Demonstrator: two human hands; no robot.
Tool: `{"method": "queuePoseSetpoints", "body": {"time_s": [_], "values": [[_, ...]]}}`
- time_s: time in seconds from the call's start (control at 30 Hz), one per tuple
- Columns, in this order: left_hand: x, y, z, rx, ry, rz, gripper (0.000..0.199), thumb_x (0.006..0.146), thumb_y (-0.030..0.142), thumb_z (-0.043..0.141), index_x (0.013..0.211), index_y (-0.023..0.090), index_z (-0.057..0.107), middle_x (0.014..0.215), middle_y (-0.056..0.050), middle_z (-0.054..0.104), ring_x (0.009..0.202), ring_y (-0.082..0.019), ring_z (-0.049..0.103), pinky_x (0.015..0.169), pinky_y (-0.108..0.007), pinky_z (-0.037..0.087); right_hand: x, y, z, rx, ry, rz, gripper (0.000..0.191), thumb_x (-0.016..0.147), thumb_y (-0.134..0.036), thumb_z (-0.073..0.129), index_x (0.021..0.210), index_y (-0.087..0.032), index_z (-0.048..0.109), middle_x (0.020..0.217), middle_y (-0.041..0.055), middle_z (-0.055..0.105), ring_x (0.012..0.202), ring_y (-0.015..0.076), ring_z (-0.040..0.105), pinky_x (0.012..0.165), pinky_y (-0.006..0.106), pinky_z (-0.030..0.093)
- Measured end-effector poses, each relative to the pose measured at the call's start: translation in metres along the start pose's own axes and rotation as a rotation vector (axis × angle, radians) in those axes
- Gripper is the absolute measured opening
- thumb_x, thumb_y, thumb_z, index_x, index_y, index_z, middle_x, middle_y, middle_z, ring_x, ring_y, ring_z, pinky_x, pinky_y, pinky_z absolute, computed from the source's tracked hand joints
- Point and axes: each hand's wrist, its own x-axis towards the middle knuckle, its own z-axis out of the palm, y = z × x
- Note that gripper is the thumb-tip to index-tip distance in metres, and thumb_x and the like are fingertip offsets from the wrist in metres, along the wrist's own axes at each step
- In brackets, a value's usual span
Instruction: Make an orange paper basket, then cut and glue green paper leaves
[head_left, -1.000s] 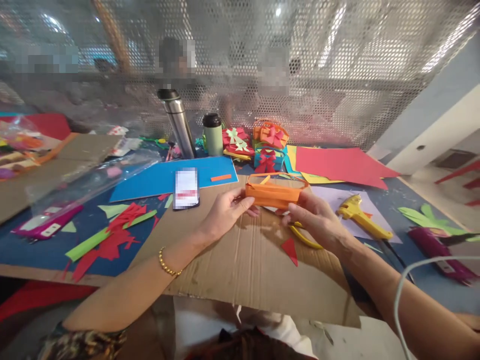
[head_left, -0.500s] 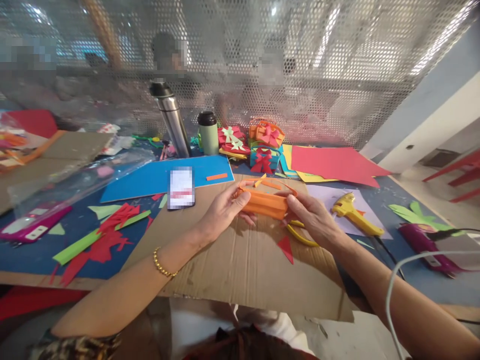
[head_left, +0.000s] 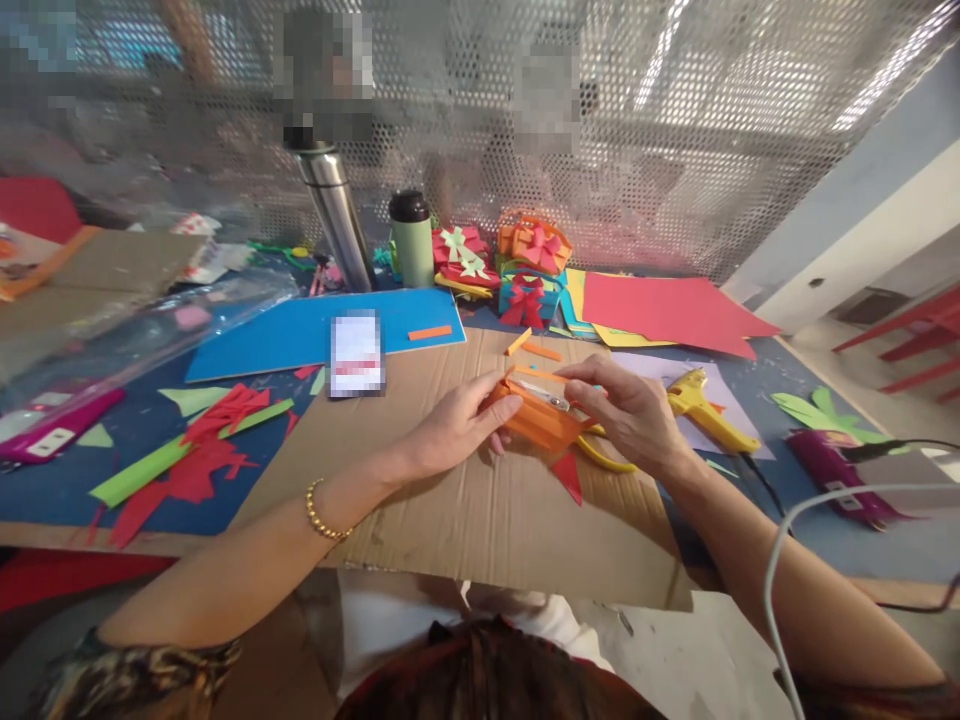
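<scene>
My left hand [head_left: 480, 412] grips the left end of a folded orange paper box [head_left: 544, 420], with the thumb on its near side. Bent fingers of my right hand [head_left: 619, 405] are at the box's upper right edge, pinching the orange paper there. The box is tilted and held just above a cardboard sheet [head_left: 450, 500]. Behind it lie scissors [head_left: 611, 457] with yellow handles, their blades partly hidden by the box. A red paper triangle [head_left: 568, 478] and a small orange strip [head_left: 541, 351] lie close by on the cardboard.
A yellow glue gun [head_left: 712, 412] rests on lilac paper at right. A phone [head_left: 356, 355] lies left of centre before a blue board [head_left: 262, 340]. Steel flask [head_left: 335, 215], green tumbler [head_left: 412, 245] and finished paper baskets [head_left: 534, 270] stand at the back. Red scraps [head_left: 199, 470] lie at left.
My right hand has shifted from the box's right end up to its far edge. The box has tilted, and the scissors' blades now show behind it. The view has moved slightly.
</scene>
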Motion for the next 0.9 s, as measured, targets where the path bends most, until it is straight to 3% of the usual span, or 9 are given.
{"method": "queuePoseSetpoints", "body": {"time_s": [0.17, 0.4, 0.67, 0.9], "values": [[-0.002, 0.000, 0.005, 0.061, -0.044, -0.027, 0.035, 0.107, 0.050, 0.056, 0.111, 0.015, 0.057, 0.079, 0.001, 0.065, 0.057, -0.011, 0.069, 0.054, -0.020, 0.057, -0.003, 0.000, 0.005, -0.006, 0.015, -0.055, 0.027, 0.101, -0.048, 0.070, 0.098, -0.024, 0.083, 0.085, 0.0036, 0.076, 0.078, 0.0191, 0.070, 0.078, 0.033, 0.057], [-0.001, 0.000, 0.005, 0.011, -0.046, -0.063, 0.038, 0.106, 0.053, 0.058, 0.115, 0.016, 0.056, 0.081, 0.000, 0.068, 0.056, -0.012, 0.070, 0.051, -0.021, 0.055, -0.002, -0.007, 0.006, 0.024, 0.060, -0.034, 0.019, 0.098, -0.038, 0.071, 0.095, -0.024, 0.083, 0.085, 0.0022, 0.078, 0.078, 0.0182, 0.071, 0.076, 0.031, 0.056], [-0.002, -0.001, 0.009, 0.007, -0.011, -0.083, 0.047, 0.104, 0.060, 0.057, 0.118, 0.015, 0.060, 0.093, -0.004, 0.066, 0.063, -0.012, 0.071, 0.058, -0.024, 0.060, -0.003, -0.007, 0.005, -0.014, 0.019, 0.012, 0.022, 0.097, -0.040, 0.068, 0.091, -0.024, 0.083, 0.082, 0.0025, 0.079, 0.076, 0.0191, 0.072, 0.073, 0.031, 0.055], [-0.002, 0.002, 0.012, 0.121, -0.018, -0.124, 0.049, 0.107, 0.062, 0.047, 0.118, 0.016, 0.059, 0.091, -0.001, 0.063, 0.055, -0.009, 0.067, 0.052, -0.021, 0.053, -0.004, -0.007, 0.005, -0.112, 0.029, -0.047, 0.034, 0.099, -0.055, 0.067, 0.089, -0.027, 0.082, 0.079, 0.0027, 0.078, 0.071, 0.0198, 0.073, 0.067, 0.030, 0.056]]}}
